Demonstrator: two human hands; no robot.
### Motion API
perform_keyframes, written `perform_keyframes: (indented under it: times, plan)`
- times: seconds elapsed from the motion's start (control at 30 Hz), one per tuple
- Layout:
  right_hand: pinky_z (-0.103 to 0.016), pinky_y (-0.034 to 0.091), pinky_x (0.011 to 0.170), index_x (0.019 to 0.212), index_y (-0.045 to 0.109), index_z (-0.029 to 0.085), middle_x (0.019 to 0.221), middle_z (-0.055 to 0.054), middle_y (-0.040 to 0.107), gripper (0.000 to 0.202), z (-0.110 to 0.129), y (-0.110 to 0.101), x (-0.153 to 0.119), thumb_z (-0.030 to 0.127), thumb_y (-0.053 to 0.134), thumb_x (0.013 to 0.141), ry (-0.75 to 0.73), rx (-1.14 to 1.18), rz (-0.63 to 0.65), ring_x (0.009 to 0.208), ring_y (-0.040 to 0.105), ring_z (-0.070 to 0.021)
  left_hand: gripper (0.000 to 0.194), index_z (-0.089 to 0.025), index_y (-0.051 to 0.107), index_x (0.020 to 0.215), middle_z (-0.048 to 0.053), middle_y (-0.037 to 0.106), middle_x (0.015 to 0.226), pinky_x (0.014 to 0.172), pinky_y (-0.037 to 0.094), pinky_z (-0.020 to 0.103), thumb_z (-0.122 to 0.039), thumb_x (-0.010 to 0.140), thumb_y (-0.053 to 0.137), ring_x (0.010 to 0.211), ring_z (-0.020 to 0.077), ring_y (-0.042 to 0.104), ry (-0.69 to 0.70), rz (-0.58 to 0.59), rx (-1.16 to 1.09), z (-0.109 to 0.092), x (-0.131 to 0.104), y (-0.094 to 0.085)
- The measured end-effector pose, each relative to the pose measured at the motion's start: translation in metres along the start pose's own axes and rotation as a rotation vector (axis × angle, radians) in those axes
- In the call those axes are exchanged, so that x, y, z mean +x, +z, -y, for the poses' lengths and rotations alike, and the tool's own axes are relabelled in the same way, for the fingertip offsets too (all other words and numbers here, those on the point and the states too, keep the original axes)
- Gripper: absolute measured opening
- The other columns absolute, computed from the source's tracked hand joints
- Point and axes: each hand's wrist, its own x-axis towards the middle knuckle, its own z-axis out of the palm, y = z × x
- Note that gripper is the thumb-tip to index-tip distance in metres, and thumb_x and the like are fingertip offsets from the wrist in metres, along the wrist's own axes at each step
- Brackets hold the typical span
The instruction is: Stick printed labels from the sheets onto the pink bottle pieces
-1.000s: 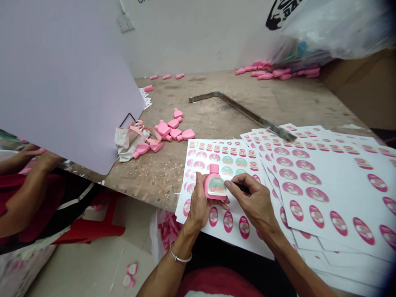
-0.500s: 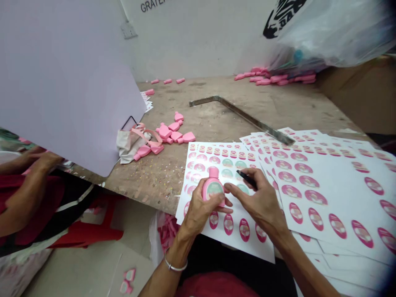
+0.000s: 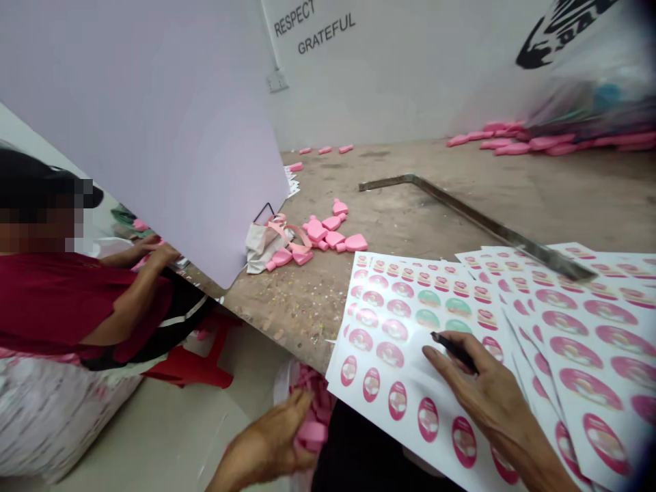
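Observation:
Down at the lower middle, my left hand (image 3: 274,441) is closed round a pink bottle (image 3: 311,435), right over a bag of pink bottles (image 3: 318,389) below the table edge. The hand is slightly blurred. My right hand (image 3: 484,386) grips a black pen-like tool (image 3: 458,353) above a white sticker sheet (image 3: 410,365). That sheet carries pink oval, green and small heart labels. More sticker sheets (image 3: 553,369) lie fanned out to its right.
A bent metal bar (image 3: 476,217) lies on the wooden table (image 3: 287,301), its near end on the sheets. Pink bottles (image 3: 335,239) sit beside a small cloth bag (image 3: 262,244). A pale panel (image 3: 179,137) stands at left, with a person (image 3: 76,294) beyond.
My left hand has moved down and left, off the sheet to the bag of bottles; the labelled bottle it held is out of sight. The view has turned left.

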Motion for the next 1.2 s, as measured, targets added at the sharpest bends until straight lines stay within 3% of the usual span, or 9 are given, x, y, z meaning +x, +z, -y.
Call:
perform_keyframes:
  times: [0.13, 0.23, 0.33, 0.47, 0.7, 0.8, 0.9, 1.0, 1.2]
  plan:
    - [-0.032, 0.055, 0.071, 0.094, 0.063, 0.025, 0.093, -0.004, 0.07, 0.047, 0.0, 0.002, -0.005, 0.065, 0.057, 0.07, -0.048, -0.053, -0.038, 0.081, 0.067, -0.0224, 0.03, -0.019, 0.06, 0.083, 0.004, 0.065, 0.081, 0.069, 0.045, 0.026, -0.032, 0.092, 0.035, 0.076, 0.0173, 0.06, -0.097, -0.506, 0.458, -0.005, 0.079, -0.061]
    - [-0.032, 0.055, 0.064, 0.09, 0.065, 0.026, 0.088, -0.004, 0.071, 0.048, -0.011, -0.01, -0.008, 0.068, 0.056, 0.067, -0.023, -0.11, -0.065, 0.077, 0.068, -0.0239, 0.027, -0.012, 0.054, 0.107, 0.017, 0.059, 0.111, 0.084, 0.043, 0.037, -0.023, 0.09, 0.037, 0.102, 0.0272, 0.055, -0.191, -0.752, 0.596, -0.004, 0.146, -0.116]
    - [-0.03, 0.055, 0.056, 0.085, 0.067, 0.025, 0.083, -0.004, 0.072, 0.05, -0.026, -0.023, -0.013, 0.069, 0.058, 0.064, 0.034, -0.153, -0.087, 0.071, 0.068, -0.0247, 0.033, -0.009, 0.05, 0.116, 0.021, 0.051, 0.124, 0.091, 0.038, 0.044, -0.017, 0.085, 0.043, 0.116, 0.0331, 0.045, -0.19, -0.788, 0.691, 0.002, 0.191, -0.147]
    - [-0.026, 0.054, 0.063, 0.088, 0.066, 0.024, 0.087, -0.003, 0.071, 0.042, -0.028, -0.032, -0.026, 0.062, 0.057, 0.073, 0.05, -0.11, -0.045, 0.076, 0.068, -0.0213, 0.033, -0.005, 0.052, 0.113, 0.023, 0.053, 0.117, 0.094, 0.034, 0.049, -0.013, 0.084, 0.039, 0.114, 0.0351, 0.046, -0.143, -0.724, 0.79, 0.007, 0.203, -0.147]
    - [-0.027, 0.052, 0.073, 0.096, 0.061, 0.023, 0.091, -0.003, 0.067, 0.037, 0.006, -0.03, -0.023, 0.054, 0.059, 0.077, 0.099, 0.049, -0.015, 0.083, 0.064, -0.0186, 0.026, -0.01, 0.056, 0.1, 0.013, 0.058, 0.098, 0.081, 0.043, 0.033, -0.023, 0.089, 0.037, 0.089, 0.0227, 0.055, 0.114, -0.502, 0.744, -0.026, 0.131, -0.095]
    - [-0.03, 0.051, 0.082, 0.117, 0.056, 0.026, 0.101, -0.004, 0.064, 0.05, 0.021, -0.02, -0.02, 0.05, 0.066, 0.074, 0.031, 0.188, 0.145, 0.096, 0.062, -0.0197, 0.02, -0.019, 0.061, 0.095, 0.004, 0.059, 0.091, 0.069, 0.042, 0.026, -0.032, 0.088, 0.048, 0.076, 0.0161, 0.054, 0.379, -0.14, 0.366, -0.064, 0.095, -0.048]
    - [-0.025, 0.049, 0.071, 0.099, 0.063, 0.022, 0.085, -0.001, 0.061, 0.031, 0.028, -0.008, -0.024, 0.048, 0.058, 0.082, -0.062, 0.315, 0.337, 0.08, 0.059, -0.0146, 0.017, -0.019, 0.062, 0.078, -0.002, 0.058, 0.072, 0.057, 0.038, 0.022, -0.033, 0.074, 0.07, 0.063, 0.0113, 0.051, 0.351, 0.063, -0.095, -0.096, 0.084, -0.001]
    - [-0.022, 0.043, 0.058, 0.074, 0.057, 0.019, 0.067, 0.001, 0.05, 0.036, 0.026, 0.0, -0.031, 0.05, 0.048, 0.088, -0.019, 0.434, 0.245, 0.063, 0.048, -0.0104, 0.032, -0.017, 0.062, 0.083, -0.005, 0.055, 0.061, 0.049, 0.039, 0.019, -0.034, 0.063, 0.08, 0.05, 0.0069, 0.046, 0.173, -0.046, -0.667, -0.111, 0.094, 0.04]
    - [-0.025, 0.046, 0.061, 0.084, 0.051, 0.02, 0.077, -0.002, 0.058, 0.036, 0.021, 0.004, -0.037, 0.056, 0.047, 0.087, 0.075, 0.572, 0.071, 0.068, 0.053, -0.0137, 0.038, -0.017, 0.065, 0.099, 0.004, 0.068, 0.092, 0.063, 0.051, 0.02, -0.041, 0.071, 0.075, 0.077, 0.0145, 0.065, 0.08, -0.139, -1.24, -0.126, 0.106, 0.107]
